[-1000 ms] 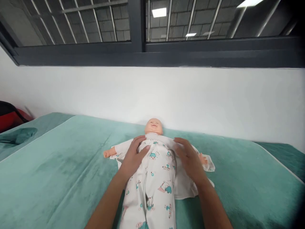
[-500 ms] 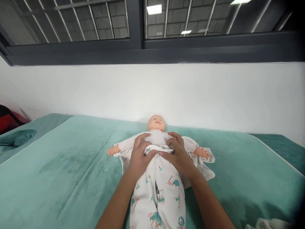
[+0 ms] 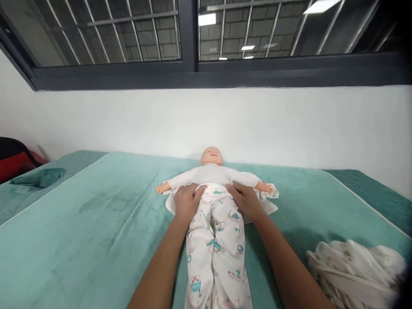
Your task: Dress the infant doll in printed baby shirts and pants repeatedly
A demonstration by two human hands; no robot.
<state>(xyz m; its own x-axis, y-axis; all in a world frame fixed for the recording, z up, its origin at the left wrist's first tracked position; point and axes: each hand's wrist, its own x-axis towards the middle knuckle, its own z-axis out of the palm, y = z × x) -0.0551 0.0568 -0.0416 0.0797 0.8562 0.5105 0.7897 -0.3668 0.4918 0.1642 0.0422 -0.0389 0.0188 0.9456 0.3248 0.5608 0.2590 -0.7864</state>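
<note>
A baby doll (image 3: 211,156) lies on its back with its arms spread, its torso in a white top (image 3: 210,174). White baby trousers (image 3: 215,244) with a teal and pink print cover its lower body, the waistband at belly height. My left hand (image 3: 186,201) grips the waistband at the left side, thumb on the front. At the right side my right hand (image 3: 247,201) holds the waistband the same way; its far fingertips are partly hidden. A loose white garment (image 3: 269,207) is spread beneath the doll's torso and arms.
Crumpled white cloth (image 3: 354,274) lies in the near right corner on the green bed cover (image 3: 96,231). A black and red bag (image 3: 16,161) sits at the far left. Behind stand a white wall (image 3: 144,124) and a dark-framed, barred window (image 3: 189,77).
The waistband, bunched under my fingers before, now lies flatter at the belly. Both hands have moved outward to its sides. The view has shifted, bringing more of the crumpled cloth into sight.
</note>
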